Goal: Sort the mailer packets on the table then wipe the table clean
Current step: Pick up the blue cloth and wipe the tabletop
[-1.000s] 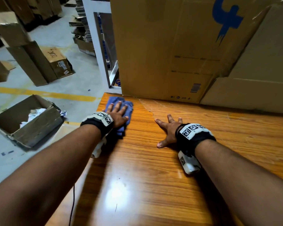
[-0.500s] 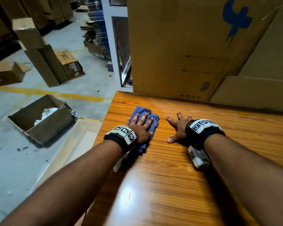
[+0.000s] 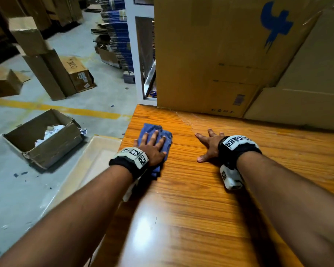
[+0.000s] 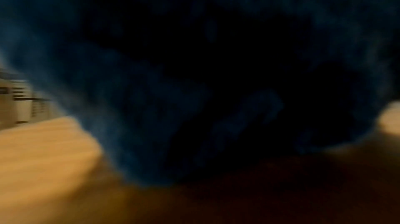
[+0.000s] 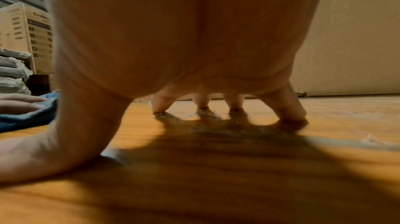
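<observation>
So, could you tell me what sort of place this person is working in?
Most likely a warehouse or packing area: large brown cardboard cartons stand behind the orange wooden table, flattened boxes are stacked on the grey concrete floor, which carries a painted yellow line.

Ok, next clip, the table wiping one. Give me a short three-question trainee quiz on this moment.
1. True or false: the left hand presses flat on the blue cloth.
2. What does the right hand touch: (a) the blue cloth, (b) the bare wooden table, (c) the large cardboard box?
3. Fill in: on the floor left of the table sits an open ___ box with crumpled white paper inside.

Key: 1 true. 2 b: its spread fingertips rest on the wood. 3 cardboard.
</observation>
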Demonstrator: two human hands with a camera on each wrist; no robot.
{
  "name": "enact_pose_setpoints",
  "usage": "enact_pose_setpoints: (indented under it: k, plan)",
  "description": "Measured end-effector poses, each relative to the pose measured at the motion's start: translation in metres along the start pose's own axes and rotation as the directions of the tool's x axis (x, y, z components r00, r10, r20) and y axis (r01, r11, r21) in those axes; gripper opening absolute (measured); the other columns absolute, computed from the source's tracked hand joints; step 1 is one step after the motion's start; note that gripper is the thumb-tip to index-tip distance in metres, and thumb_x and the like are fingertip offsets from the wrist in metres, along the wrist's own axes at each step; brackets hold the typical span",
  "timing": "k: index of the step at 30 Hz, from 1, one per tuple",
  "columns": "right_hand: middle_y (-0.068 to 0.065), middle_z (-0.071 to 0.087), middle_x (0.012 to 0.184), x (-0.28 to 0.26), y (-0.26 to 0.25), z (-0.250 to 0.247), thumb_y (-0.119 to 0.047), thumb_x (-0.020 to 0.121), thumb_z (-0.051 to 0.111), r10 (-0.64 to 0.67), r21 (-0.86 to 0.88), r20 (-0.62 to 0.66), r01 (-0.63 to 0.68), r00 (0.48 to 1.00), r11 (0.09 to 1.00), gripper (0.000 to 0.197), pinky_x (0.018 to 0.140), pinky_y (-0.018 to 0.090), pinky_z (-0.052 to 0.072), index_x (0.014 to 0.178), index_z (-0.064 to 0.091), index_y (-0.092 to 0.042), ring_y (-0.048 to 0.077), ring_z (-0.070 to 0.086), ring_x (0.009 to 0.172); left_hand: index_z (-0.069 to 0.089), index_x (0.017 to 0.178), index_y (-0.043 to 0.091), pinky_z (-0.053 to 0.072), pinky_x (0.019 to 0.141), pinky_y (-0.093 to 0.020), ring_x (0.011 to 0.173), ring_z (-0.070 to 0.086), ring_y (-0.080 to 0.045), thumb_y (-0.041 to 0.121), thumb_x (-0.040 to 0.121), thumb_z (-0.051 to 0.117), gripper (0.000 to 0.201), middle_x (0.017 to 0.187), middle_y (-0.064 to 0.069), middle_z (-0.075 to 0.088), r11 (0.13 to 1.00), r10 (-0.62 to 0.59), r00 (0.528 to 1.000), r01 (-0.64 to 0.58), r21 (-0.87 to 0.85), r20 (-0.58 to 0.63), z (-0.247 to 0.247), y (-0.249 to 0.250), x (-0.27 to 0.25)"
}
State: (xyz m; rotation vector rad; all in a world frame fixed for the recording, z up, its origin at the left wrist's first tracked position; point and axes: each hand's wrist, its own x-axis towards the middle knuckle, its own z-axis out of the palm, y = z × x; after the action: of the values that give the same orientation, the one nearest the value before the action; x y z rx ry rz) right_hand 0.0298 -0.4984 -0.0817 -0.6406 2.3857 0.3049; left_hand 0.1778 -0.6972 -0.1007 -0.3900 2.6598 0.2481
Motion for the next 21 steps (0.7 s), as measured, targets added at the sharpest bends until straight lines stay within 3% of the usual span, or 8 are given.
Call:
enact_pose_setpoints:
  k: [4,6,9,12,14,18,21]
  plan:
    - [-0.001,-0.019,0.159,-0.005,-0.001,0.004,-0.074,0.065,0.067,0.004,0.005,-0.030,-0.004,1.000,1.000,0.111,0.113,0.064,0.012,0.145,-0.007,-0.055,0.047,-0.007,0.143,-0.006,0.151,0.039,-0.003,0.115,-0.055,0.146,-0.016,-0.028,0.053,0.098,0.027,0.063,0.158,0.007,-0.021,0.995,0.098,0.995,-0.098,0.024,0.020,0.017,0.015,-0.026]
    - [-0.001,-0.019,0.159,-0.008,-0.001,0.007,-0.074,0.068,0.065,0.008,0.010,-0.044,-0.007,0.999,1.000,0.108,0.113,0.063,0.011,0.145,-0.007,-0.054,0.046,-0.007,0.144,-0.006,0.151,0.038,0.001,0.116,-0.056,0.146,-0.014,-0.029,0.050,0.100,0.027,0.062,0.159,0.006,-0.020,1.000,0.029,0.999,-0.029,0.006,0.017,0.014,-0.006,-0.030]
    - [0.000,-0.020,0.159,-0.011,-0.001,0.011,-0.073,0.073,0.061,0.007,0.010,-0.044,-0.007,0.999,1.000,0.104,0.113,0.063,0.009,0.147,-0.008,-0.052,0.045,-0.009,0.144,-0.004,0.152,0.034,0.005,0.115,-0.055,0.147,-0.011,-0.031,0.048,0.100,0.029,0.063,0.159,0.002,-0.018,0.984,-0.170,0.985,0.170,-0.056,0.000,0.000,-0.047,-0.034]
    - [0.003,-0.018,0.160,-0.011,0.000,0.011,-0.072,0.075,0.060,-0.003,-0.008,-0.060,0.002,0.998,1.000,0.102,0.113,0.063,0.008,0.147,-0.008,-0.050,0.046,-0.007,0.143,-0.004,0.153,0.029,0.002,0.117,-0.047,0.146,-0.012,-0.033,0.047,0.101,0.030,0.065,0.159,-0.002,-0.019,0.972,-0.227,0.974,0.228,-0.055,0.027,-0.010,-0.055,-0.037]
    - [0.004,-0.018,0.160,-0.009,0.001,0.010,-0.073,0.074,0.059,-0.014,-0.009,-0.065,0.014,0.998,1.000,0.102,0.113,0.063,0.008,0.148,-0.008,-0.050,0.047,-0.007,0.143,-0.003,0.153,0.031,0.003,0.116,-0.053,0.146,-0.012,-0.034,0.049,0.100,0.030,0.065,0.159,0.000,-0.020,0.981,-0.189,0.982,0.190,-0.042,0.011,-0.008,-0.033,-0.036]
    - [0.005,-0.017,0.160,-0.007,0.002,0.013,-0.074,0.074,0.060,-0.028,-0.011,-0.085,0.027,0.996,1.000,0.103,0.114,0.060,0.008,0.148,-0.007,-0.049,0.049,-0.005,0.143,-0.004,0.151,0.039,-0.003,0.113,-0.059,0.146,-0.016,-0.029,0.052,0.098,0.031,0.065,0.158,0.006,-0.021,0.999,0.025,1.000,-0.025,-0.029,0.018,0.019,0.044,-0.036]
    - [0.007,-0.017,0.160,-0.009,0.002,0.013,-0.074,0.074,0.058,-0.040,-0.022,-0.088,0.038,0.995,0.999,0.103,0.115,0.058,0.009,0.149,-0.007,-0.047,0.050,-0.004,0.142,-0.004,0.150,0.042,-0.005,0.112,-0.059,0.146,-0.017,-0.027,0.051,0.098,0.031,0.064,0.158,0.010,-0.021,0.999,0.046,0.999,-0.045,-0.024,0.013,0.028,0.064,-0.038]
